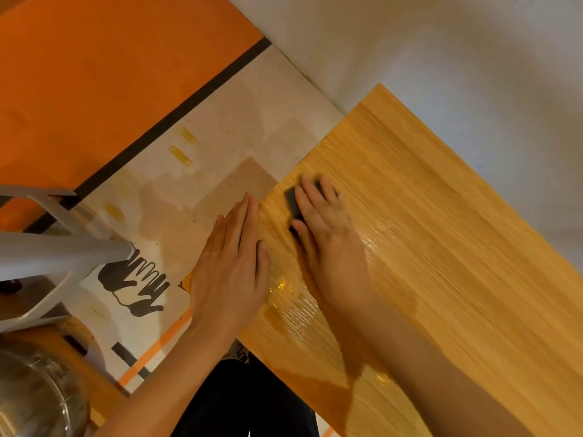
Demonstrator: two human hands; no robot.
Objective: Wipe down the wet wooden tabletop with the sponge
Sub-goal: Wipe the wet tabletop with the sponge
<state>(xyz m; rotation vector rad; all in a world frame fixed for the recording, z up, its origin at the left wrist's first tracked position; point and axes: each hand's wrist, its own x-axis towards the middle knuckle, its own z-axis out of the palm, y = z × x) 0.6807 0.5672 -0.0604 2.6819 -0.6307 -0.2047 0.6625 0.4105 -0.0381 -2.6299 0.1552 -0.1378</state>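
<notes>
Sponge [295, 201] under flat right hand [328, 234] on tabletop [441, 216]

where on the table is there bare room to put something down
The wide stretch of tabletop right of the right hand, toward the white wall, is bare. It is crowded at the near-left edge, where the left hand and the sponge sit.

sponge [294, 201] on tabletop [441, 216], under right hand [328, 228]
</notes>
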